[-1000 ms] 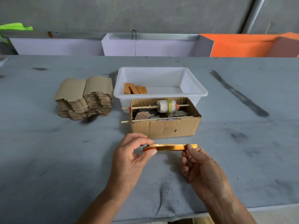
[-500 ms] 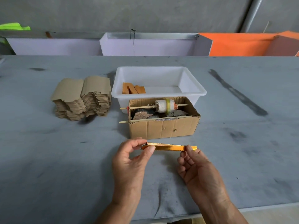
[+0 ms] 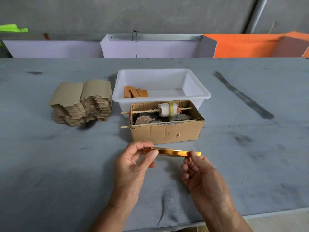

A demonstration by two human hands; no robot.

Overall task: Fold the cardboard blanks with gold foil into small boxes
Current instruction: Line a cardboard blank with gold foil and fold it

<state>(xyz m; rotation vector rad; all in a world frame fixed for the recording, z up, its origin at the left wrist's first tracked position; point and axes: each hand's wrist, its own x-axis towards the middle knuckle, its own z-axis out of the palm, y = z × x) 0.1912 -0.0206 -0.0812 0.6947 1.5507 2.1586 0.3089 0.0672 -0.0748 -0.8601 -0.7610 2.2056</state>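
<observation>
Both hands, left hand (image 3: 132,166) and right hand (image 3: 203,176), pinch a flat, shiny gold-foil blank (image 3: 172,152), seemingly folded, above the scuffed grey tabletop (image 3: 50,164).

wall (image 3: 117,12): grey concrete | table (image 3: 50,164): grey, smudged | light: soft, even

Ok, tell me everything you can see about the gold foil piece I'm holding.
The gold foil blank is a long, narrow, flattened strip seen almost edge-on, shiny gold-orange on its visible face. It lies roughly level, above the grey table, just in front of the cardboard box. The left hand pinches its left end between thumb and fingers; the right hand pinches its right end. It is not yet box-shaped.
</observation>
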